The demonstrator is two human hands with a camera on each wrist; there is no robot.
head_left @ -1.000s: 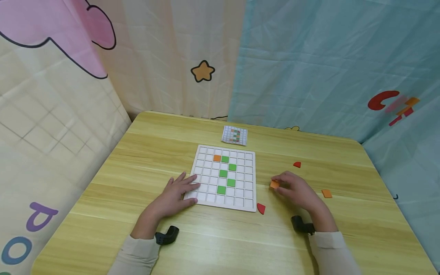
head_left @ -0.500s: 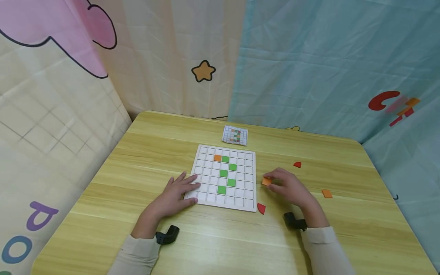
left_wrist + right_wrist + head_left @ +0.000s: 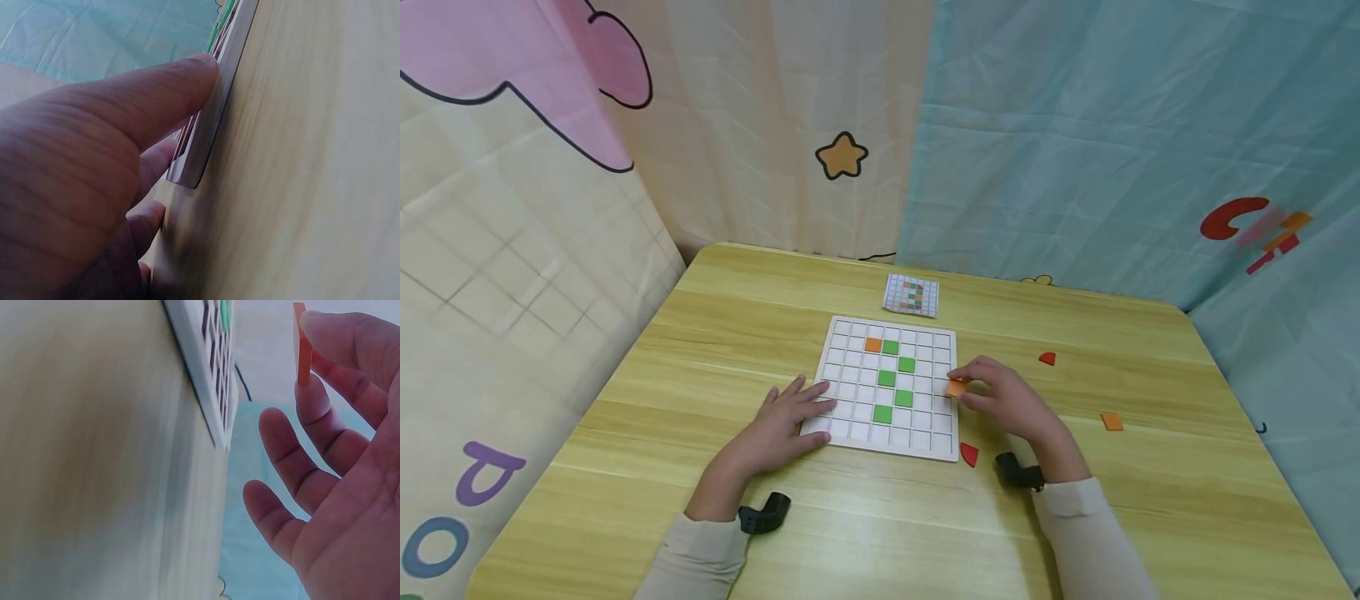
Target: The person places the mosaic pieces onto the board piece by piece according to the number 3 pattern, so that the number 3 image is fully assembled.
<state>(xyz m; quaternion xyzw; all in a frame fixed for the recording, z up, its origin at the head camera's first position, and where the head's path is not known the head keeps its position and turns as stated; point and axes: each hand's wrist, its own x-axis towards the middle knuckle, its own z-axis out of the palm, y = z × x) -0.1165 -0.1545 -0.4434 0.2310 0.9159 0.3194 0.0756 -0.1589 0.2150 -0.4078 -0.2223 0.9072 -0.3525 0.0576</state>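
A white grid board (image 3: 855, 423) lies on the wooden table, with one orange square tile (image 3: 873, 344) and several green square tiles (image 3: 887, 378) set in its cells. My left hand (image 3: 778, 427) rests on the board's left edge, fingers spread; the left wrist view shows the thumb (image 3: 169, 94) on the rim. At the board's right edge, my right hand (image 3: 1011, 404) pinches another orange square tile (image 3: 956, 388). In the right wrist view this held tile (image 3: 303, 347) is seen edge-on between thumb and fingers, raised off the table.
Behind the board lies a small printed grid card (image 3: 912, 296). Right of the board are a loose orange square tile (image 3: 1112, 422), a red quarter-circle piece (image 3: 1047, 358) and a second red piece (image 3: 969, 454) near the board's corner. Curtains (image 3: 1060, 150) hang behind the table.
My right hand has moved left with the orange tile, from the table beside the board to the board's right edge. The left hand has stayed in place.
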